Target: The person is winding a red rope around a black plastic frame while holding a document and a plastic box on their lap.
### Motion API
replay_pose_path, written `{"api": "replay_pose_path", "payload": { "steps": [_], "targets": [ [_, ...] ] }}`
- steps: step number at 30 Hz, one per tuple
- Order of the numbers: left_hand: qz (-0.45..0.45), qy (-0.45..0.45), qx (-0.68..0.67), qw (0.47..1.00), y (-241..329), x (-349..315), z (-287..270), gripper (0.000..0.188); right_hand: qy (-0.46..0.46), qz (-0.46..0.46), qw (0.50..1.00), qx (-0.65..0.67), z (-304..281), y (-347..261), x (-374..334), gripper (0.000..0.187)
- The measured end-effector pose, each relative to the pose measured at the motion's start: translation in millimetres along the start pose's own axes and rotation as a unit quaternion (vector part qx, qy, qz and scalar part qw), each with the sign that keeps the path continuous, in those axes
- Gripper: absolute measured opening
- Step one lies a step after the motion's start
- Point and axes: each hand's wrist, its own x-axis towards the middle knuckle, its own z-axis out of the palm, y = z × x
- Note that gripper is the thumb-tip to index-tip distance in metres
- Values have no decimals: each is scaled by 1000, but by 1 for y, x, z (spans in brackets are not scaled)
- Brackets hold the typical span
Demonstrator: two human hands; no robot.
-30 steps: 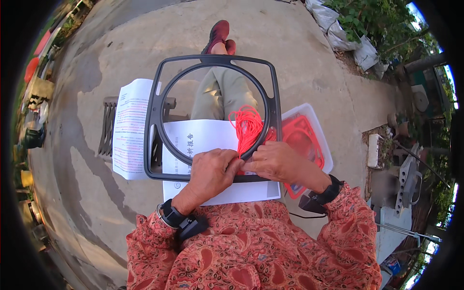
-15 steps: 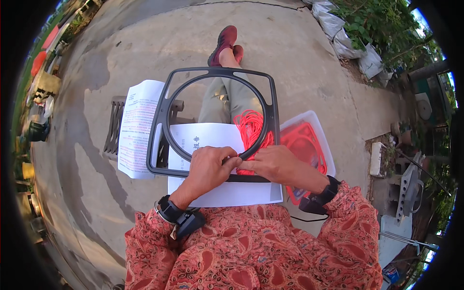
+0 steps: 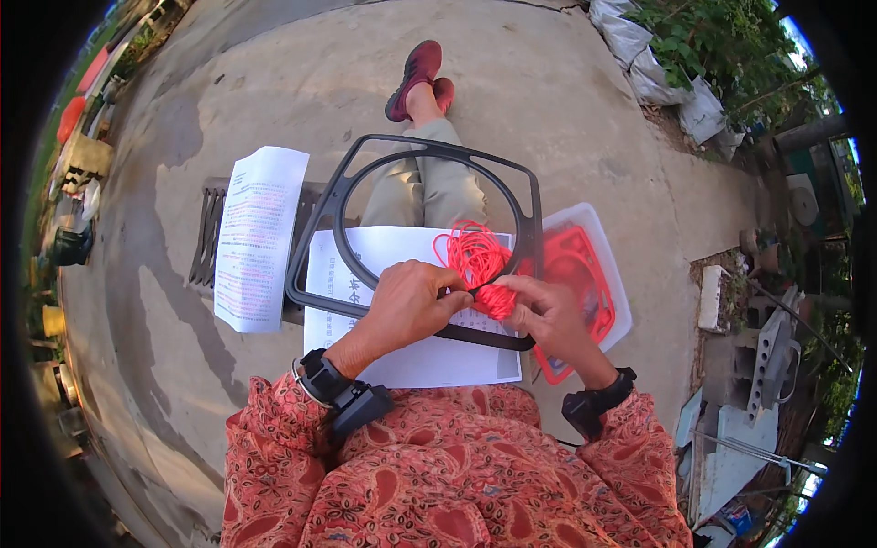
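A black plastic frame [image 3: 537, 228], roughly square with a round ring inside, is held tilted over my lap. My left hand [image 3: 408, 300] is closed, thumb and fingers pinching the ring's near side. Just right of it, my right hand [image 3: 557, 324] grips a looped bundle of thin red cord [image 3: 480, 251] against the same part of the ring. The bundle passes over the ring, with its loops spreading inside the opening. Whether the cord is tied to the ring cannot be made out. Beneath lies a white printed sheet [image 3: 411, 365] on my lap.
To my right stands a white translucent plastic box [image 3: 624, 306] holding red plastic frames [image 3: 598, 315]. Another printed sheet [image 3: 260, 237] lies at left, by a dark slotted grate [image 3: 208, 228]. White sacks [image 3: 653, 78] line the concrete's far right edge.
My right hand has moved from the frame's near edge onto the red cord, gathering it beside the ring. The frame has shifted slightly right and tilted; my left hand still pinches it.
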Motion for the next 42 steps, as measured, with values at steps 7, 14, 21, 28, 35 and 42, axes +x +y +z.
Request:
{"api": "replay_pose_path", "payload": {
  "steps": [7,14,21,28,35,42],
  "targets": [
    [-3,36,-56,998,2,3,25,19,91,-174,976,-92,-11,-38,-7,35],
    [-28,48,-87,995,4,11,30,19,-12,46,863,502,-10,-72,-67,51],
    [-4,69,-119,990,-2,20,35,19,51,177,729,660,-19,-83,-91,44],
    [-12,36,-143,989,-6,20,34,21,3,176,676,715,-11,-96,-79,44],
    [15,79,-92,993,-10,16,47,24,-50,71,669,738,-13,-120,-16,40],
    [38,72,-60,995,-10,7,48,23,-24,-51,690,721,-46,-115,75,40]
  ]
}}
